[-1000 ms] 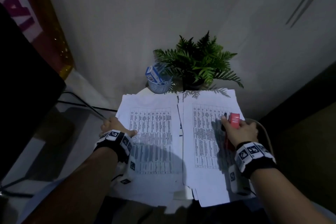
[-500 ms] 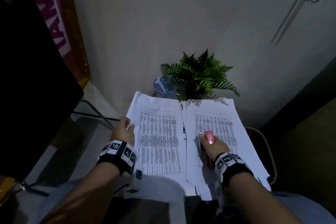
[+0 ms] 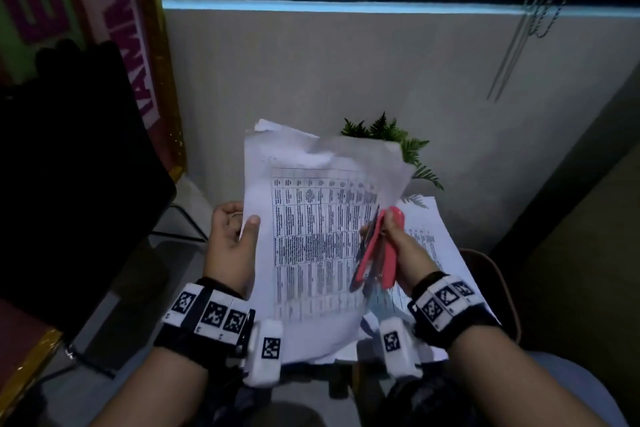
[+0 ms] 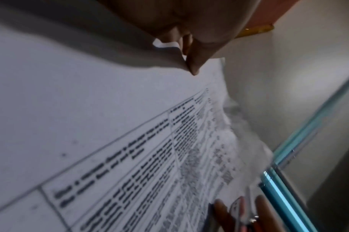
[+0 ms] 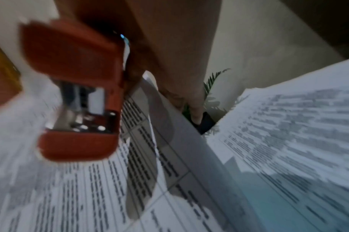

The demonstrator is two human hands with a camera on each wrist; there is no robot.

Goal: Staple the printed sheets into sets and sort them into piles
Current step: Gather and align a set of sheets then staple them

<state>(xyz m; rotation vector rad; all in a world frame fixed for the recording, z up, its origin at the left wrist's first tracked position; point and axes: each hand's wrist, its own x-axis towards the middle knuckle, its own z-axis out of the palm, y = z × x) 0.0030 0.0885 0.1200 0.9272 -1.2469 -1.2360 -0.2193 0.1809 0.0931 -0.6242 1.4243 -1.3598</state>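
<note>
Nearest the fern [image 3: 391, 137], at the middle of my head view, item one: a set of printed sheets [image 3: 311, 229], lifted and tilted, its top edge curling in front of the fern's fronds. My left hand [image 3: 230, 246] grips the set's left edge, on the side away from the fern, thumb pressed on the printed face and fingers curled behind; my left wrist view shows the same pinch at the paper's margin [image 4: 110, 125].

Item two: a red stapler [image 3: 379, 250], just below the fern and against the set's right edge. My right hand [image 3: 403, 253] is wrapped round it, thumb on the top arm. The stapler's mouth stands parted, metal parts visible inside [image 5: 78, 94]. Whether paper sits between its arms, I cannot tell; both wrist views are blurred.

Item three: a pile of printed sheets [image 3: 436, 239] lying flat on the surface below and right of the fern, partly under the right hand.
</note>
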